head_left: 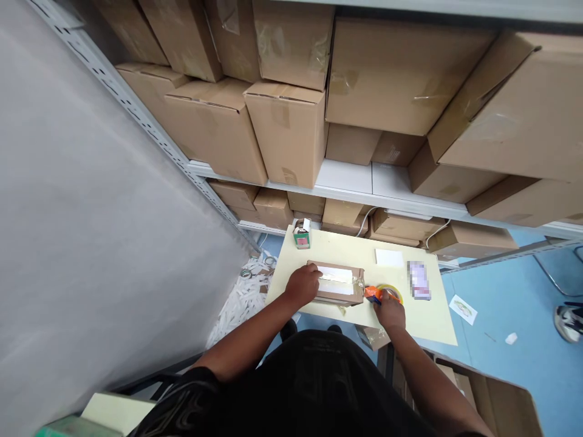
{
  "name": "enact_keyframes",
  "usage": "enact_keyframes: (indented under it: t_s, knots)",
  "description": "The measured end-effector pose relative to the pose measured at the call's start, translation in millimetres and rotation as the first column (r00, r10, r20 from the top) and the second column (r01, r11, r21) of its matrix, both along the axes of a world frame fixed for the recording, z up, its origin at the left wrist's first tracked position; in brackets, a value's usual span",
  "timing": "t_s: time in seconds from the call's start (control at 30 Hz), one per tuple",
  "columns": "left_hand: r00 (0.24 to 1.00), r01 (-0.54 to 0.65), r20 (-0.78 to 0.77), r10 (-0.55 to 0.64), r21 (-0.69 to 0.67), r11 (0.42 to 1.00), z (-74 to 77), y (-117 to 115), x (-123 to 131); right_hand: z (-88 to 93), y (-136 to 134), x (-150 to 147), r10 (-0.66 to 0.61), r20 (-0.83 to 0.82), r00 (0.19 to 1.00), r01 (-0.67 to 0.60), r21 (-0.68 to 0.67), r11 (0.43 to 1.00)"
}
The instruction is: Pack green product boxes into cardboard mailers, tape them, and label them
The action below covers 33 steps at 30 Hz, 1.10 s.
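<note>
A small cardboard box (337, 294) lies on the pale yellow table (428, 325), with white paper strips (336, 280) along its top and clear tape at its right end. My left hand (303, 284) grips the box's left end, its fingers over the top edge. Just right of the box, my right hand (390, 311) is closed round an orange tape dispenser (372, 292) carrying a yellowish tape roll (392, 292). The dispenser's front is close to the taped end; I cannot tell whether they touch.
A small green-and-white open box (302, 233) stands at the table's back left. White paper (388, 258) and a blurred purple item (419, 280) lie at right. Shelves (346, 177) of cartons rise behind. Paper strips (232, 309) cover the floor left; an open carton (505, 400) is lower right.
</note>
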State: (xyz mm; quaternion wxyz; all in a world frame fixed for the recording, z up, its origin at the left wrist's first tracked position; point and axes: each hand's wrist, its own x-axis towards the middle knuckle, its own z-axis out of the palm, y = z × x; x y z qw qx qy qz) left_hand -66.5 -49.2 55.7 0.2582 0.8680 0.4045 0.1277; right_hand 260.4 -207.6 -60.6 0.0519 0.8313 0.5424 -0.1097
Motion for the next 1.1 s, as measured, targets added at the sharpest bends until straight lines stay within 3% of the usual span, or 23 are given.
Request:
enact_keyframes:
  t_s: [0.13, 0.2, 0.27, 0.37, 0.47, 0.53, 0.63, 0.7, 0.8, 0.9, 1.03, 1.1]
  knots:
    - [0.986, -0.162, 0.036, 0.161, 0.032, 0.986, 2.9, -14.1, 11.1, 1.8, 5.8, 1.4, -0.037, -0.076, 0.996, 0.037, 0.003, 0.999]
    - [0.988, -0.156, 0.013, 0.156, 0.101, 0.983, 2.0, -21.7, 13.6, 7.7, 1.9, 8.9, -0.091, -0.172, 0.981, 0.1, 0.042, 0.994]
    - [0.992, -0.116, -0.023, 0.122, 0.162, 0.98, -0.8, -26.7, 14.0, 20.3, -3.7, 18.6, -0.204, -0.29, 0.935, 0.244, 0.109, 0.964]
    - [0.993, -0.079, -0.075, 0.096, 0.206, 0.975, -6.3, -28.1, 12.5, 55.0, -9.0, 29.7, -0.326, -0.504, 0.8, 0.491, 0.237, 0.839]
    - [0.993, -0.061, -0.088, 0.083, 0.221, 0.973, -9.8, -25.6, 11.0, 104.1, -5.0, 29.1, -0.231, -0.698, 0.678, 0.588, 0.326, 0.74]
    - [0.995, -0.058, -0.071, 0.075, 0.223, 0.973, -10.9, -23.8, 10.7, 138.7, 3.8, 21.6, -0.134, -0.759, 0.637, 0.567, 0.343, 0.749]
    - [0.997, -0.054, -0.042, 0.064, 0.211, 0.976, -13.2, -21.1, 11.4, 182.0, 26.2, 1.9, -0.026, -0.811, 0.585, 0.461, 0.305, 0.833]
    - [0.997, -0.048, -0.041, 0.058, 0.205, 0.978, -16.7, -18.7, 12.1, 199.2, 46.8, -15.5, 0.03, -0.822, 0.568, 0.346, 0.272, 0.898]
    - [0.997, -0.031, -0.066, 0.045, 0.206, 0.978, -25.6, -16.6, 11.1, 204.0, 81.0, -43.2, 0.09, -0.814, 0.574, 0.184, 0.236, 0.954]
    - [0.995, -0.005, -0.1, 0.027, 0.213, 0.977, -35.6, -21.6, 6.8, 192.1, 107.6, -65.2, 0.13, -0.769, 0.625, 0.097, 0.242, 0.965]
    - [0.994, -0.028, -0.096, 0.047, 0.189, 0.982, -40.7, -31.7, 1.3, 176.2, 117.2, -79.7, 0.139, -0.702, 0.698, 0.023, 0.216, 0.976]
    - [0.998, -0.056, -0.015, 0.059, 0.112, 0.992, -37.6, -29.3, 0.7, 172.9, 113.1, -83.3, 0.16, -0.645, 0.747, -0.023, 0.216, 0.976]
